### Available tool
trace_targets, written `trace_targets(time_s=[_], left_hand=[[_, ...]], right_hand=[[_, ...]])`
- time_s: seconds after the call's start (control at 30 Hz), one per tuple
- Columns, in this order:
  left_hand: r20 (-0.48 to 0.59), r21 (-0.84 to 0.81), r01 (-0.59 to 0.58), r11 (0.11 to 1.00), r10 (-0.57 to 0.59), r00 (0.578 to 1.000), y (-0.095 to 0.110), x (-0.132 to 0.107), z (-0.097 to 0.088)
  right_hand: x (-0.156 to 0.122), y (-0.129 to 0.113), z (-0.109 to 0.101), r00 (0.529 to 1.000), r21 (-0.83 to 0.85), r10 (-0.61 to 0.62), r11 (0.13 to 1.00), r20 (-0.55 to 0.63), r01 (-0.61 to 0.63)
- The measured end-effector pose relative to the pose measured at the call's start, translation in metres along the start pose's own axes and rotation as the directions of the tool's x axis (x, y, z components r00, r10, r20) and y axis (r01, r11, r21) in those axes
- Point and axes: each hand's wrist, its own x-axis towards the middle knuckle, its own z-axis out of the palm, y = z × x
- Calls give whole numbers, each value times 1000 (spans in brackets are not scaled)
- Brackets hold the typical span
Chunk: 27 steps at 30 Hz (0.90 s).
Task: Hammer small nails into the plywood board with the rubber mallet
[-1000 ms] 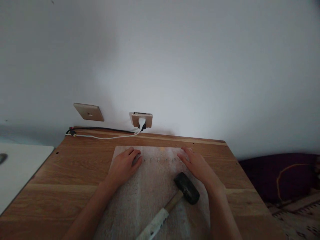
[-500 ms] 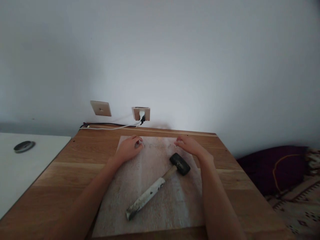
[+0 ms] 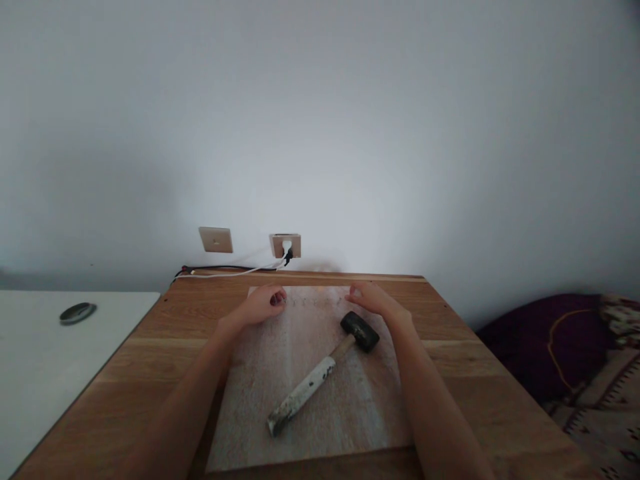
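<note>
My left hand [image 3: 263, 305] rests at the board's far left corner, fingers curled and thumb near the fingertips, beside the left end of a row of small nail-like pins [image 3: 305, 301]. At the row's right end, my right hand [image 3: 369, 297] has its thumb and fingers drawn together; whatever sits between them is too small to make out. Both hands touch or hover just over the pale wooden board [image 3: 265, 373]. Across that board, between my forearms, lies a mallet [image 3: 305, 393] with a black head and a worn white-painted handle, its head toward the far right.
The board lies on a wooden table [image 3: 150, 373] against a wall. Behind it are a socket [image 3: 285, 246] with plugs, a wall plate [image 3: 216, 240] and cables [image 3: 225, 271]. A white surface [image 3: 40, 360] with a dark oval object [image 3: 78, 313] is left; purple fabric [image 3: 550, 340] lies right.
The whole view has shifted, so the table appears lower and slightly to the right. Both hands stay near the ends of the row, with small finger movements. The mallet lies still on the board.
</note>
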Motion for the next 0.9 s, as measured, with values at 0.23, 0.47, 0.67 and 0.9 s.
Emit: trace_targets(time_s=[0.23,0.47,0.67,0.9], left_hand=[[32,-54,-25,998,27,999,-11,-1,-5],[48,-58,-24,998,27,998,-11,0,-5],[55,-46,-30,999,32,998,-12,0,-9],[-2,-28,-44,999,44,999,-5,-1,-15]], right_hand=[[4,-2,7,999,-21,-38,999,23,38],[7,2,13,997,-33,-59,998,44,61],[6,4,12,997,-67,-37,997,70,42],[8,-4,10,994,-129,13,992,107,0]])
